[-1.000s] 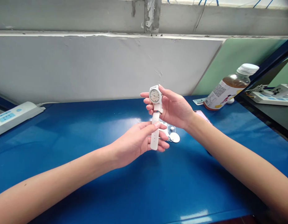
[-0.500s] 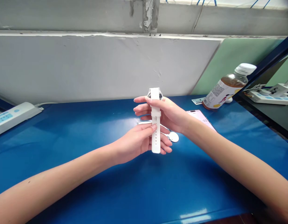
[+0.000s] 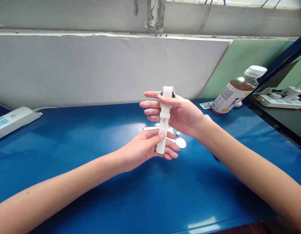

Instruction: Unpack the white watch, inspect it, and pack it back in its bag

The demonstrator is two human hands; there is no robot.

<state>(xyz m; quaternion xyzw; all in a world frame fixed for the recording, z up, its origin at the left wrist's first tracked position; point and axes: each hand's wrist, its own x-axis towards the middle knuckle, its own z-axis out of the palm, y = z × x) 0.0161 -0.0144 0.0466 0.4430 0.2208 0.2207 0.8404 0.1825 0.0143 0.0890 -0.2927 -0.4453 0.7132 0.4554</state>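
Over one blue table [image 3: 140, 201], the left hand [image 3: 140, 148] pinches one white wristwatch [image 3: 165, 113] by its hole-punched strap at six o'clock, the right hand [image 3: 185, 115] at twelve, dial hidden. One drink bottle [image 3: 232, 97] stands at two o'clock; two power strips [image 3: 17, 120] at nine and three.

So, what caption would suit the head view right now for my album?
Left hand and right hand holding a white watch over a blue table, bottle at right.
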